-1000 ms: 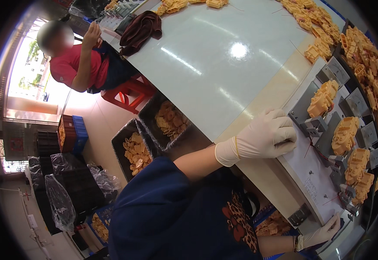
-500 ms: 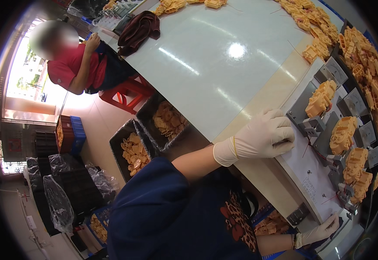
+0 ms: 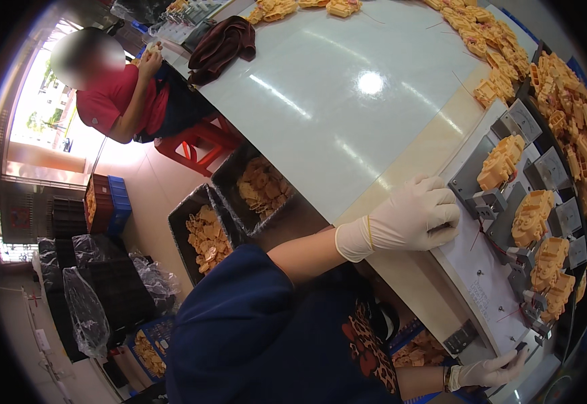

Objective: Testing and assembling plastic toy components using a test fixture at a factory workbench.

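Observation:
My left hand [image 3: 418, 214], in a white glove, rests at the near edge of a long white fixture board [image 3: 472, 279]. Its fingers are curled in; whatever lies inside them is hidden. Along the board, several yellow moulded plastic parts [image 3: 533, 217] sit on grey metal holders, with thin wires near them. At the lower right, my gloved right hand [image 3: 488, 372] is beside the board's end, fingers stretched out and apart. A small dark thing [image 3: 522, 347] shows at its fingertips; whether they touch it I cannot tell.
Yellow parts lie heaped in a dark bin [image 3: 569, 121] beyond the fixture and in a row [image 3: 482, 40] along the table's far edge. A dark red cloth [image 3: 222, 48] lies near a seated co-worker [image 3: 128, 101]. Lined bins [image 3: 202, 232] of parts stand on the floor.
My right hand has shifted slightly and its fingers have spread apart. My left hand stays in place at the board's edge. The co-worker's raised hand has moved a little.

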The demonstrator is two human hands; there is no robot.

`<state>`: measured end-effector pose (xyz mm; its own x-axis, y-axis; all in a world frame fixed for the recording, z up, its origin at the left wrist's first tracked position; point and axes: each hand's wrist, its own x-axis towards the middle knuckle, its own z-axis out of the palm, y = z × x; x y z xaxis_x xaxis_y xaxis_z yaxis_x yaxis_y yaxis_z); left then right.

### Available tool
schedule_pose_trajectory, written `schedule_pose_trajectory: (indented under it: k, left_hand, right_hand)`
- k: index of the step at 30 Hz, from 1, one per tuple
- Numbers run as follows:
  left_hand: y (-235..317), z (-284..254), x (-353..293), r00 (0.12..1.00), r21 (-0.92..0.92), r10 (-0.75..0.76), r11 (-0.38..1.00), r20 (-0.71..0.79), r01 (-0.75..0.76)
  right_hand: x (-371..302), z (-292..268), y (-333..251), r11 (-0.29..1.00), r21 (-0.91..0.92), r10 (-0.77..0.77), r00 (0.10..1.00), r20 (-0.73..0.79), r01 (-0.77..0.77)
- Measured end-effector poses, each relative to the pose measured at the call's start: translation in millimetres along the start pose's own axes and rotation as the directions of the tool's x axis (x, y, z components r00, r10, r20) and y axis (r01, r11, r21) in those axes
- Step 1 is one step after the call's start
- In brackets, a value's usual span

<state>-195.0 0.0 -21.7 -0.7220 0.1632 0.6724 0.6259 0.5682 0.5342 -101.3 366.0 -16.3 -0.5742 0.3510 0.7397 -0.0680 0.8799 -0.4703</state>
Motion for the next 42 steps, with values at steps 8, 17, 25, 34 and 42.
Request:
schedule_pose_trajectory:
  k: [8,17,25,34,42]
  left_hand:
    - [0,0,5,0.999,-0.037,0.039,0.999,0.025,-0.038]
    - [1,-2,3,1.000,-0.067,0.030,0.997,0.007,-0.030]
    - [1,-2,4,1.000,-0.063,0.018,0.998,0.003,-0.018]
    - [-1,1,3,0.998,-0.083,0.043,0.995,-0.042,-0.046]
    - [-1,1,3,0.999,-0.078,0.038,0.996,-0.031,-0.041]
  right_hand:
    - [-9,49,-90,0.801,0.567,-0.226,0.974,-0.010,0.191]
    - [-14,82,-118,0.577,0.755,-0.045,0.910,0.411,-0.313]
    - [-13,81,-126,0.557,0.678,0.025,0.826,0.563,-0.479]
    - [-14,80,-134,0.606,0.657,0.021,0.834,0.552,-0.450]
    - [-14,80,-135,0.616,0.644,0.022,0.828,0.560,-0.453]
